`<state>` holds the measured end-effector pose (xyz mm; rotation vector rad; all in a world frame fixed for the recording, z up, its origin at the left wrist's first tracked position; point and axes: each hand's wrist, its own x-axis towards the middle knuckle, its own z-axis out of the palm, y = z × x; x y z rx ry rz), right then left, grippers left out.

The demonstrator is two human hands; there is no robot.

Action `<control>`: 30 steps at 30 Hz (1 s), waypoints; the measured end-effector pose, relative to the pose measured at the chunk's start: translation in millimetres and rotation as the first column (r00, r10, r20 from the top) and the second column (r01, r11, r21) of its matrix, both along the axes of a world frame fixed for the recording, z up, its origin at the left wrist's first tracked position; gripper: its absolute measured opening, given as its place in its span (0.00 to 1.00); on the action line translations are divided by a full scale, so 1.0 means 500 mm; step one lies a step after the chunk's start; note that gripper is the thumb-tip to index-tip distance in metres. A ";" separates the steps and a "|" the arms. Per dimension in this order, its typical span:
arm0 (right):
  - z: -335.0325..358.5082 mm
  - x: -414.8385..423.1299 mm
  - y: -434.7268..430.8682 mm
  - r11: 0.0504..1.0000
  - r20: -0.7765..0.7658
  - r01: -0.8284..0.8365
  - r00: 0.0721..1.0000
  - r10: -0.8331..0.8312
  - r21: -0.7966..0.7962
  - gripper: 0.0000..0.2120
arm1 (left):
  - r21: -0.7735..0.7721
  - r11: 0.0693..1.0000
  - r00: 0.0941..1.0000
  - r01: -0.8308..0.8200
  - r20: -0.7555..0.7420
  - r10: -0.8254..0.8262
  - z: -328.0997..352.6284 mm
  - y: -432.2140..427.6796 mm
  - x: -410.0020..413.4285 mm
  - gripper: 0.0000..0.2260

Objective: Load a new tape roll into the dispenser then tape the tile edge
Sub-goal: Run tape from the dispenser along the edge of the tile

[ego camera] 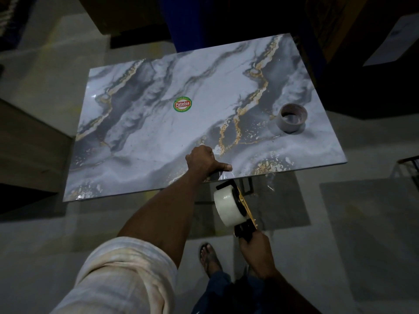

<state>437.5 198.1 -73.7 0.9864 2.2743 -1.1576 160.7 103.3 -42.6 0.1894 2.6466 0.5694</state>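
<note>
A rolled cream sleeve [127, 277] fills the lower left, and from it one bare forearm reaches out to the near edge of the tile. Two hands show. The left hand [204, 160] rests on the tile at that edge with its thumb stretched straight to the right, pressing on a shiny strip of clear tape [223, 175]. Its fingers bend forward and down with their tips hidden, so I cannot tell how far they curl. The right hand [256, 248] is wrapped tight round the black handle of the one tape dispenser [243, 214], held just off the tile's near edge, below and right of the left thumb.

There are two rolls. One tape roll [227, 207], fat and milky white, sits on the dispenser's hub, and the clear strip runs from the dispenser's head up to the tile edge. The other roll [292, 117], grey-brown and thin-walled, stands on its flat side on the tile near the right end, well apart from both hands.

The single tile [158, 132] is a large glossy rectangle, grey and white marble pattern with gold veins, raised above the floor. One round red-and-green sticker [182, 104] reading "Patelsa" lies near its middle. One sandalled foot [209, 259] shows on the floor between the arms
</note>
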 end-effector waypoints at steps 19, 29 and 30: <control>0.002 -0.080 0.054 0.993 0.071 -0.107 0.992 0.103 0.058 0.08 | -0.037 0.999 1.000 -0.006 0.000 0.006 0.001 0.002 0.004 0.37; -0.009 -0.097 0.106 0.959 0.101 -0.244 0.968 0.231 0.144 0.11 | -0.060 0.997 0.997 -0.054 0.059 0.057 0.008 0.009 0.005 0.35; -0.009 -0.104 0.105 0.954 0.100 -0.256 0.965 0.243 0.155 0.11 | -0.060 0.997 0.997 -0.054 0.057 0.058 0.008 0.009 0.005 0.35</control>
